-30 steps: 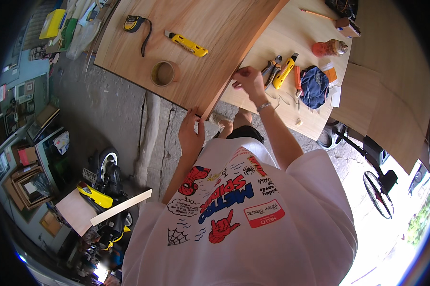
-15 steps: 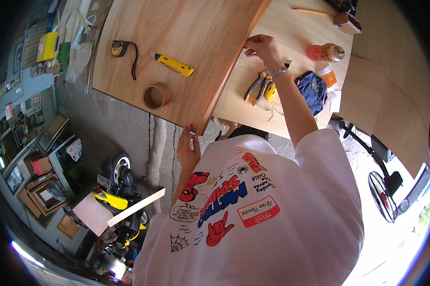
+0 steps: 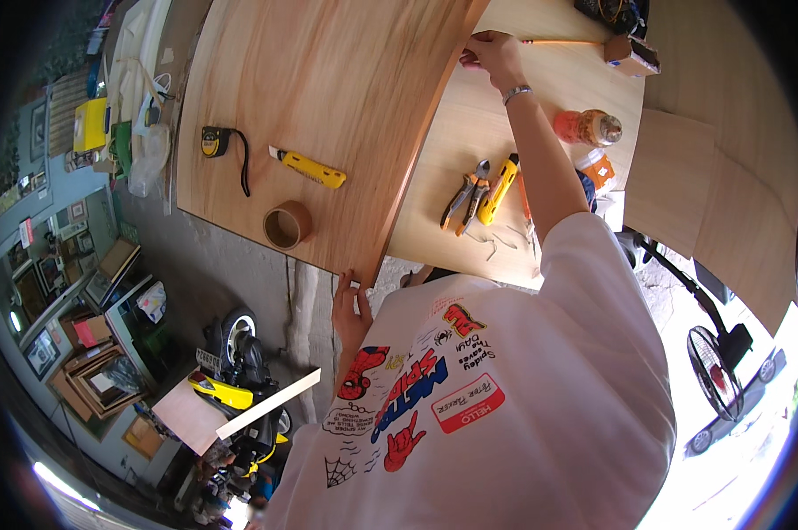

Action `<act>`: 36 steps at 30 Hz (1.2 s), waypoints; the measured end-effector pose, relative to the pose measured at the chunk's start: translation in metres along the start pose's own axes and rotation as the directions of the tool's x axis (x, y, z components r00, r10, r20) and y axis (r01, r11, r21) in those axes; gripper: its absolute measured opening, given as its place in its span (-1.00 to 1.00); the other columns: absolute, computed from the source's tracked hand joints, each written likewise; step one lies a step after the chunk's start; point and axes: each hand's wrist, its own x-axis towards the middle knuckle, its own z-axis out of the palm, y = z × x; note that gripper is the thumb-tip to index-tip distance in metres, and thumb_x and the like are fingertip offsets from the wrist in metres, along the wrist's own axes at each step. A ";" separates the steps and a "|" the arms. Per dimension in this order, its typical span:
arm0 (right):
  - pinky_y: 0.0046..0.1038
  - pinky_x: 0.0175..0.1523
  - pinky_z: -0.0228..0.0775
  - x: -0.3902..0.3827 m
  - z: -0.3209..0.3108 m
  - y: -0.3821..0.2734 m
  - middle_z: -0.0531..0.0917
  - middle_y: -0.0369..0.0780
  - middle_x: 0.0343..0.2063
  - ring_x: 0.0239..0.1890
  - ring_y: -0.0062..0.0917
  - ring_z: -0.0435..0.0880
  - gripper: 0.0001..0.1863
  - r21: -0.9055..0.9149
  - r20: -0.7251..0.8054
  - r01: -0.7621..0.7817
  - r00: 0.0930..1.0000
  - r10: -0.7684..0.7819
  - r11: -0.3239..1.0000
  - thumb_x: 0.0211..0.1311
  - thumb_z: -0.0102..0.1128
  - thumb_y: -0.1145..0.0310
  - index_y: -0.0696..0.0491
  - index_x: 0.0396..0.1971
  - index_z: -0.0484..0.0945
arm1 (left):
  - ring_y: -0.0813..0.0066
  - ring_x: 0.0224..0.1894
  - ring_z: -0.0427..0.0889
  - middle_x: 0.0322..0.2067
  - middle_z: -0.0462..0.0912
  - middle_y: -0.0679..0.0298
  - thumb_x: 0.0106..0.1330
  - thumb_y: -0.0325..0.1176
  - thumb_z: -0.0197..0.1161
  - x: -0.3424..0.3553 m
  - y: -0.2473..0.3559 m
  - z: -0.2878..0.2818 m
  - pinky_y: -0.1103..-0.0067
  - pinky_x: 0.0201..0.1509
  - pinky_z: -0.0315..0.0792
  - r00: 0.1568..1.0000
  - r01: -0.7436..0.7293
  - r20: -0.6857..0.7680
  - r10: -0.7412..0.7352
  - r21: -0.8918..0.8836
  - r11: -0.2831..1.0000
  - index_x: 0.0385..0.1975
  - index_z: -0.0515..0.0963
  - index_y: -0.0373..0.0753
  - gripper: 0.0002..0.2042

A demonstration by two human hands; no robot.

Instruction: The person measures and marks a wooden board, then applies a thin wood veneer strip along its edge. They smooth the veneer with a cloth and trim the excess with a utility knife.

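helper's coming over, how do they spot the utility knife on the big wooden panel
Find the big wooden panel whose corner the left hand touches. Right of the tape measure lies the utility knife: long and yellow, unlike the round brown ring.

A woodworking workshop: broad wooden panel point(image 3: 328, 88), pliers point(image 3: 467, 196), tape measure point(image 3: 214, 141), yellow utility knife point(image 3: 313, 170), pile of frames point(image 3: 98, 375).

L head-mtd fisheye cam looks down, close abv white shirt point(image 3: 558, 353), w/ wooden board point(image 3: 337, 93) farther fwd.
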 end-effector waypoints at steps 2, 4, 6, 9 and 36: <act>-0.47 -0.31 0.69 0.018 -0.004 -0.007 0.75 -0.10 -0.43 -0.46 -0.47 0.75 -0.77 0.015 -0.028 0.011 1.000 -0.010 1.000 0.26 0.32 0.44 0.34 -0.25 0.63 | -0.13 0.30 0.52 0.20 0.59 -0.08 0.42 -0.52 0.21 0.001 0.002 0.000 0.24 0.27 0.48 1.000 -0.004 -0.006 0.004 -0.002 1.000 -0.31 0.50 -0.32 -0.95; -0.47 -0.30 0.70 0.035 -0.010 -0.015 0.75 -0.09 -0.43 -0.46 -0.46 0.75 -0.78 0.016 -0.050 0.022 0.998 -0.021 1.000 0.26 0.31 0.45 0.35 -0.25 0.63 | -0.14 0.30 0.52 0.20 0.59 -0.08 0.42 -0.53 0.20 0.002 0.004 0.000 0.24 0.27 0.48 1.000 -0.012 -0.017 0.012 -0.002 1.000 -0.31 0.50 -0.32 -0.95; -0.46 -0.30 0.70 0.051 -0.015 -0.020 0.75 -0.09 -0.44 -0.46 -0.45 0.76 -0.79 0.011 -0.072 0.021 0.997 -0.020 1.000 0.25 0.30 0.47 0.35 -0.27 0.63 | -0.14 0.30 0.51 0.19 0.59 -0.08 0.42 -0.54 0.20 0.002 0.006 0.000 0.24 0.27 0.48 1.000 0.007 -0.011 -0.007 -0.008 1.000 -0.31 0.50 -0.33 -0.96; -0.46 -0.29 0.70 0.073 -0.022 -0.028 0.75 -0.09 -0.44 -0.46 -0.44 0.76 -0.80 -0.001 -0.087 0.058 0.995 -0.058 0.998 0.24 0.29 0.47 0.35 -0.28 0.63 | -0.14 0.30 0.51 0.19 0.59 -0.09 0.41 -0.54 0.20 0.003 0.010 -0.003 0.24 0.27 0.48 1.000 0.028 0.002 -0.028 -0.007 1.000 -0.30 0.50 -0.34 -0.96; -0.34 -0.43 0.60 0.197 -0.062 -0.091 0.71 -0.08 -0.54 -0.57 -0.40 0.69 -0.82 -0.151 -0.308 0.126 0.936 -0.168 0.980 0.35 0.28 0.48 0.31 -0.37 0.66 | -0.06 0.30 0.53 0.17 0.62 -0.04 0.37 -0.56 0.25 0.007 0.010 -0.002 0.24 0.26 0.50 0.994 0.107 -0.004 -0.107 -0.020 0.994 -0.35 0.56 -0.35 -0.96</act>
